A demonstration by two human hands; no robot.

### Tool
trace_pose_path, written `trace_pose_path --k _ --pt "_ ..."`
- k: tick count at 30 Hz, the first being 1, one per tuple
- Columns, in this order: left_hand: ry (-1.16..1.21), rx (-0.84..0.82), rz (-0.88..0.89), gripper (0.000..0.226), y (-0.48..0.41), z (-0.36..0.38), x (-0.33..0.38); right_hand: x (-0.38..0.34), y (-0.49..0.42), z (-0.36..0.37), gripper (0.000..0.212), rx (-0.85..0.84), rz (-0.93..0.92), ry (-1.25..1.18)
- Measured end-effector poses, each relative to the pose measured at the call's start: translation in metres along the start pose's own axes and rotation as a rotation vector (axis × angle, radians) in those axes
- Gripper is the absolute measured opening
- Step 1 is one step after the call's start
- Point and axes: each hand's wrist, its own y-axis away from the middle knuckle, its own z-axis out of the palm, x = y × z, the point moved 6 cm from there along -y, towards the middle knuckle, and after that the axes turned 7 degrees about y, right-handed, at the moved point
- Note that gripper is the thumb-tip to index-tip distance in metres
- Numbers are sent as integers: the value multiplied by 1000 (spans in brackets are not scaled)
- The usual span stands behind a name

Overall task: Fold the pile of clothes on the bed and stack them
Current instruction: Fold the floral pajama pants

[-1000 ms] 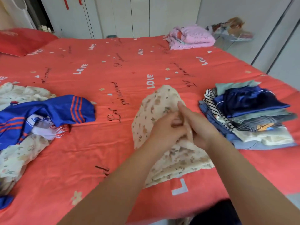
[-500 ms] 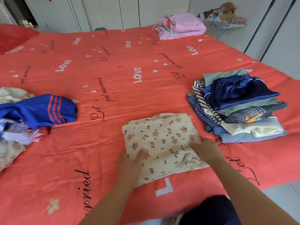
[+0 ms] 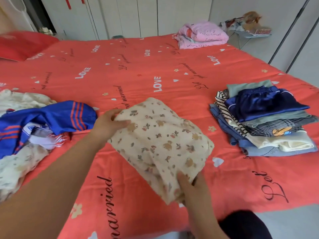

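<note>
Lifted off bed: floral garment | left hand grips far corner | right hand pinches near edge (fingers curled)

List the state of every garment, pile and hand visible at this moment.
floral garment: folded, held at two edges by both hands.
left hand: grips the garment's far left corner.
right hand: grips its near edge.
folded stack: layered, at right, apart from both hands.
unfolded pile: crumpled, at left.
pink bundle: folded, far right, untouched.
</note>
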Motion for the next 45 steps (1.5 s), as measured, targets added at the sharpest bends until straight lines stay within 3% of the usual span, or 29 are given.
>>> trace_pose_path --k 3,5,7,13,17,19,21,24,29,31,34,36,39,42,45 --pt "-206 122 38 62 -12 -27 -9 32 32 52 30 -383 142 319" --pt "-240 152 -72 65 -2 -34 -41 45 37 61 23 -525 137 510" --pt "-256 186 -172 65 17 -34 -77 38 23 53 10 -437 81 559" --pt "-136 161 -254 53 54 -4 -124 -24 -30 29 14 57 -487 847" --pt "-259 205 -120 33 52 2 -118 -6 -57 41 46 -63 -347 1060" --pt "-224 268 -67 33 62 -5 -115 0 -59 38 45 -74 -313 1050" --pt "-181 335 -61 37 78 -16 -119 -3 -58 25 42 18 -330 988" --pt "-103 320 -129 39 101 -18 -133 -7 -50 8 37 107 -349 879" --pt "-55 179 -181 24 131 -7 -145 16 -13 20 56 -61 -308 929" --pt "-92 183 -112 11 139 -9 -139 16 -5 19 53 -35 -354 976" --pt "-78 285 10 18 155 -15 -123 -3 -6 -1 41 62 -367 856" --pt "-52 287 1 11 166 -11 -124 -14 -7 -15 37 91 -370 844" --pt "-180 210 -130 8 178 1 -151 5 -7 -15 38 -54 -240 1054" --pt "-252 183 -238 25 183 0 -167 28 -5 -18 40 -99 -157 1270" --pt "-344 259 -29 54 171 -6 -140 3 -5 -15 52 56 -318 1132"
